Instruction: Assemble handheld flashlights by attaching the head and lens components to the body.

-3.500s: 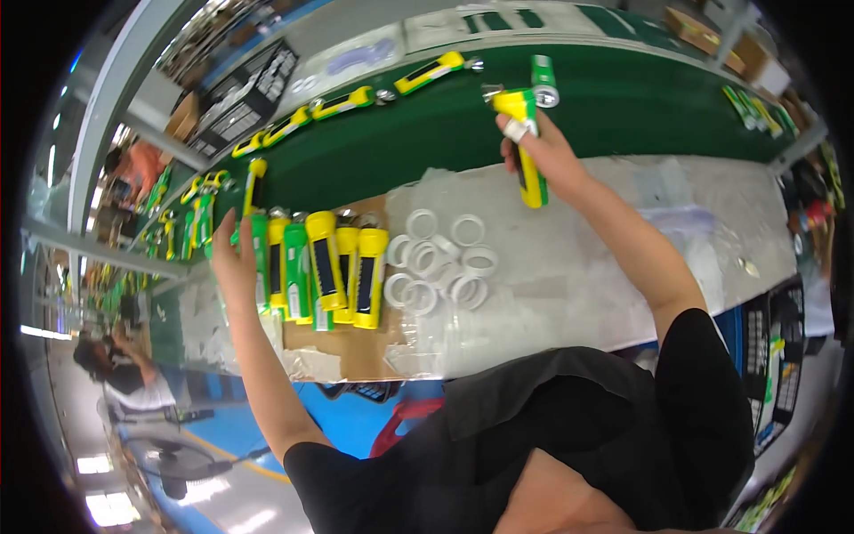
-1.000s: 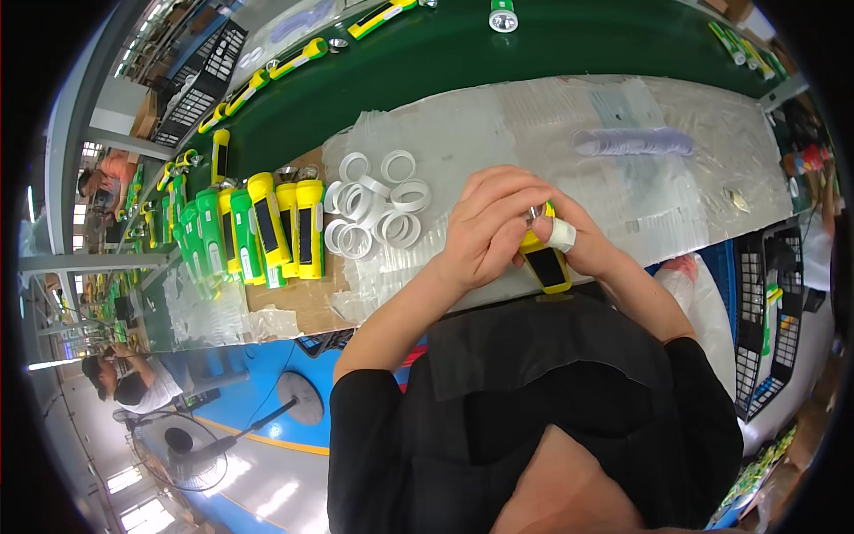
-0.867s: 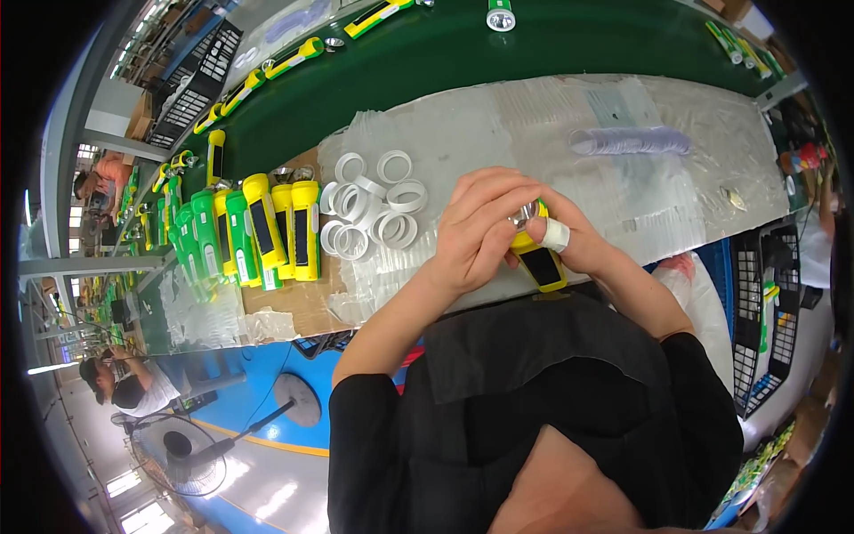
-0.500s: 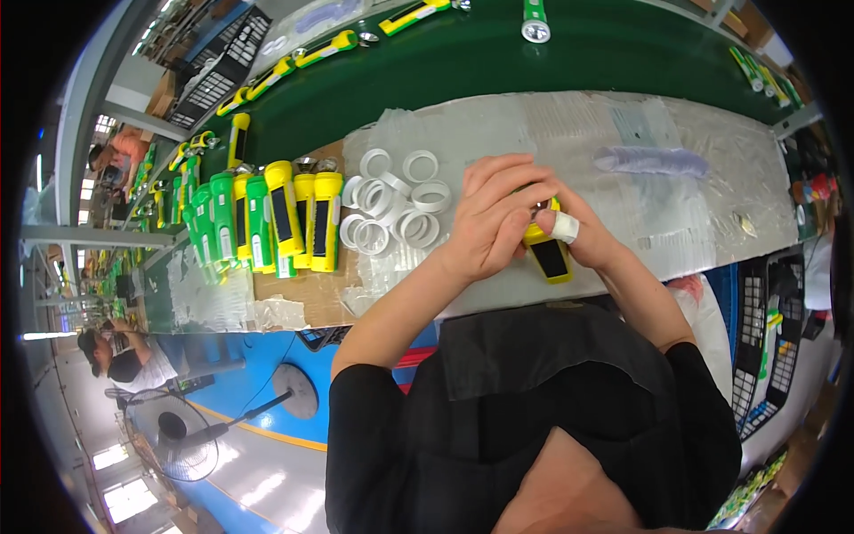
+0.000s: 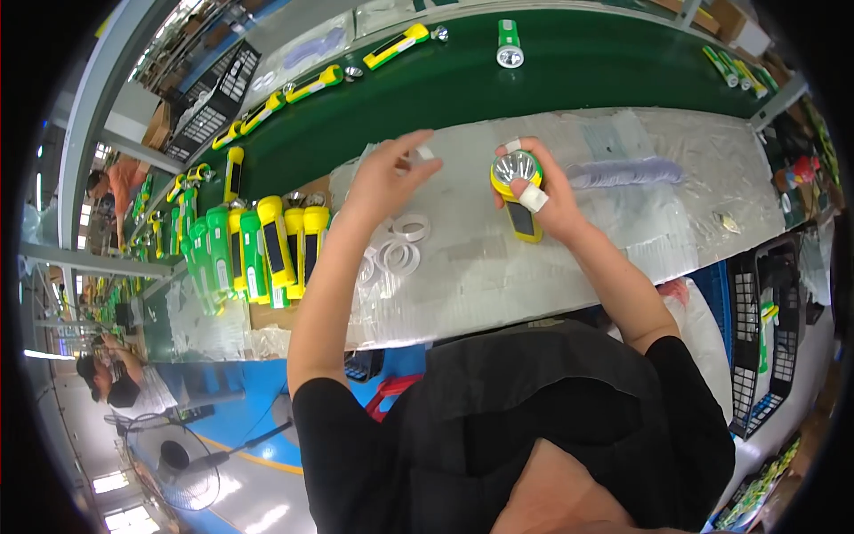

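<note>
My right hand point(image 5: 553, 194) is wrapped round a yellow flashlight point(image 5: 523, 222), its shiny round reflector facing up and a dark panel on its handle. White tape covers the thumb and a fingertip of that hand. To the left, my left hand point(image 5: 391, 178) is raised over the bench with a white ring point(image 5: 423, 155) between thumb and fingers, partly hidden by them. Below that hand lie several loose white rings point(image 5: 398, 256), some covered by my forearm. A row of clear lenses point(image 5: 627, 173) rests to the right of the flashlight.
Several green and yellow flashlights point(image 5: 253, 258) lie side by side at left. Beyond the plastic-covered bench point(image 5: 480, 285) runs a green belt point(image 5: 587, 80) carrying more flashlights, one green flashlight point(image 5: 509, 43) among them. Black crates point(image 5: 747, 329) stand at right; a fan point(image 5: 178, 458) is at lower left.
My hands, together round the flashlight before, have parted. The left moved left to the rings and took one; the right keeps the flashlight, its reflector now showing. The whole view has shifted slightly.
</note>
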Tool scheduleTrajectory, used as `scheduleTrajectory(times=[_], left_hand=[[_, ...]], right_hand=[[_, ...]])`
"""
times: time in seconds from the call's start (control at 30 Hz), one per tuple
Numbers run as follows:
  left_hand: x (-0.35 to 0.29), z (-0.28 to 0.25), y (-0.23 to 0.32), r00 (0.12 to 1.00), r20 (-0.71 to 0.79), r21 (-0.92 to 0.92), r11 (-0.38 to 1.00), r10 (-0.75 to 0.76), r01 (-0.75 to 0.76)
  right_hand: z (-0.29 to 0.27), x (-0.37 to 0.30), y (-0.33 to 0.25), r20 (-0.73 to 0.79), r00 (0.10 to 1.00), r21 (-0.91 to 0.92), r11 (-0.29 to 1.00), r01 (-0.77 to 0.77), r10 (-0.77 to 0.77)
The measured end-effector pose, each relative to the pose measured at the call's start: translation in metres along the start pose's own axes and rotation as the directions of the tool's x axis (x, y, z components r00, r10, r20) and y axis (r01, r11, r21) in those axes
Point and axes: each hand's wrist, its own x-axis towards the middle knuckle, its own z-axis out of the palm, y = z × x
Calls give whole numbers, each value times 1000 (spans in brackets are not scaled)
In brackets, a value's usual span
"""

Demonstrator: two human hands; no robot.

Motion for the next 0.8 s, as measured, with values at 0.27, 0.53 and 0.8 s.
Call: scheduleTrajectory(times=[0.27, 0.53, 0.8], left_hand=[[-17, 52, 58, 777, -311, -105, 792, 548, -601], [-17, 49, 70, 795, -206, 78, 820, 570, -567], [-9, 60, 86, 774, -92, 67, 780, 626, -622]], right_hand=[[-4, 6, 9, -16, 989, 42, 988, 145, -145], [-19, 5, 5, 1, 985, -1, 985, 173, -173], [-76, 12, -77, 360, 895, -630, 639, 441, -263]])
